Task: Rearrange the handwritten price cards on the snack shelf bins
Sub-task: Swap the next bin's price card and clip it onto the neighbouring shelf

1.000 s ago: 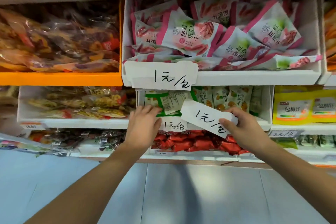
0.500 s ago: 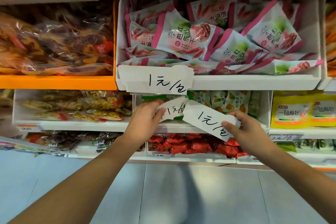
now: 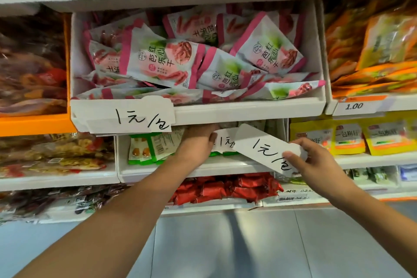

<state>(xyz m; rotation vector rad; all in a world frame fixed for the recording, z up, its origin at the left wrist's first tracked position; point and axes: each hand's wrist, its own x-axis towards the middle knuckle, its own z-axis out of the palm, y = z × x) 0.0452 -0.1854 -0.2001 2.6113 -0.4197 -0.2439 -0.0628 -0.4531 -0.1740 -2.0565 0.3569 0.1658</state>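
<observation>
While the right hand (image 3: 320, 160) pinches 1 tilted price card (image 3: 268, 149) before the green-snack bin (image 3: 158, 169), the left hand (image 3: 198, 142) fingers grip a second card (image 3: 223, 142) behind it.

I see both of my bare forearms reaching up from the bottom of the frame toward its middle. My left arm rises from the lower left corner, long and straight, and my left hand (image 3: 198, 142) sits just left of centre, back toward me, fingers curled forward and pinched closed. My right arm comes in from the lower right corner at a steeper slant. My right hand (image 3: 316, 160) is right of centre, slightly lower than the left, thumb on top pressing down against the curled fingers beneath.
</observation>
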